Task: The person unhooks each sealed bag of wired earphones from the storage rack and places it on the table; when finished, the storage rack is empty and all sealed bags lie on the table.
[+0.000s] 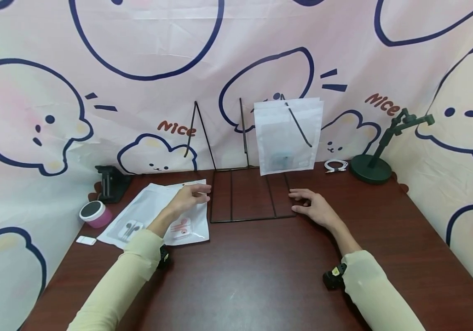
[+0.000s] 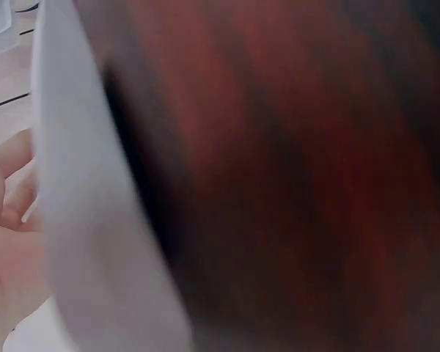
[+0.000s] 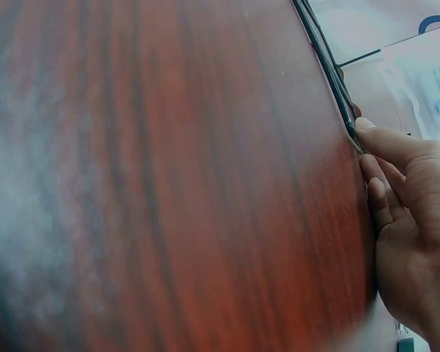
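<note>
A black wire rack [image 1: 242,221] lies on the brown table with several prongs rising at its back. My right hand [image 1: 315,209] is at its right front corner. In the right wrist view, the thumb and a finger of that hand [image 3: 418,198] pinch the wire [image 3: 339,95]. My left hand [image 1: 187,200] reaches over white pouches [image 1: 145,207] that hold earphones. Its loosely bent fingertips come up to the rack's left side; whether they touch is unclear. A white pouch [image 1: 288,133] hangs from a right prong. A blurred white edge [image 2: 73,183] hides much of the left hand [image 2: 11,242] in the left wrist view.
At the left stand a black stand [image 1: 112,184], a pink-and-white round tub [image 1: 95,214] and a small white piece [image 1: 86,240]. A coiled white cable [image 1: 336,166] and a green stand [image 1: 371,168] are at the back right. A printed cloth [image 1: 145,105] backs the table.
</note>
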Motion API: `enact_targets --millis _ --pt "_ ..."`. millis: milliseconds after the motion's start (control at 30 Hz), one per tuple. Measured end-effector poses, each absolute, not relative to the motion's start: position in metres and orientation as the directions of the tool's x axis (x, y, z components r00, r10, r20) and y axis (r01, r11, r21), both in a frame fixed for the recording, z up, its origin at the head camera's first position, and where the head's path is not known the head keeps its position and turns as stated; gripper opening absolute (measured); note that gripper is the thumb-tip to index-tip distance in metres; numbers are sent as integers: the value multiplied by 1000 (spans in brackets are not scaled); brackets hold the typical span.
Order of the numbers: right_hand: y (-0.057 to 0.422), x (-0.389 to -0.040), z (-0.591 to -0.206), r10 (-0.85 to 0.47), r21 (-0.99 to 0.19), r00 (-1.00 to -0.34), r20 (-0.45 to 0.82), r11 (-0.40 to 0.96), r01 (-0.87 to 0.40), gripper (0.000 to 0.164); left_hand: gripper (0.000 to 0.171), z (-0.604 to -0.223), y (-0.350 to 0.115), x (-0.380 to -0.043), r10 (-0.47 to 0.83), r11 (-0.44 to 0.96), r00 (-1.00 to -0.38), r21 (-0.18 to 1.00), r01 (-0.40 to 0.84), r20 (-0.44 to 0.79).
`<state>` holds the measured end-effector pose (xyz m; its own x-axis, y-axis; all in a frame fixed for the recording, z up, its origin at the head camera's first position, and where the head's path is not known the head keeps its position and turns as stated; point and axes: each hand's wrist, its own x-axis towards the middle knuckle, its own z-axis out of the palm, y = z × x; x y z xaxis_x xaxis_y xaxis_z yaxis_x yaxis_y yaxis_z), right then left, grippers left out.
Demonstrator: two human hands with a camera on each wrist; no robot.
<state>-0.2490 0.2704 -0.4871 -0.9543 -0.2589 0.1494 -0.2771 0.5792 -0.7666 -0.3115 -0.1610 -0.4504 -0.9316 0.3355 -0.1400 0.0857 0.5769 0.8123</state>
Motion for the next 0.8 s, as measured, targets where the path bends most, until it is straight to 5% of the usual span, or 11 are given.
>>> enact_targets --millis 467,800 --pt "271 -251 -489 -262 -766 -954 148 580 -278 41 68 -457 -159 -311 387 560 -904 826 72 -184" --pt "269 -251 -489 -256 -759 -955 150 589 -277 41 73 -459 -160 -309 451 611 -883 767 196 -134"
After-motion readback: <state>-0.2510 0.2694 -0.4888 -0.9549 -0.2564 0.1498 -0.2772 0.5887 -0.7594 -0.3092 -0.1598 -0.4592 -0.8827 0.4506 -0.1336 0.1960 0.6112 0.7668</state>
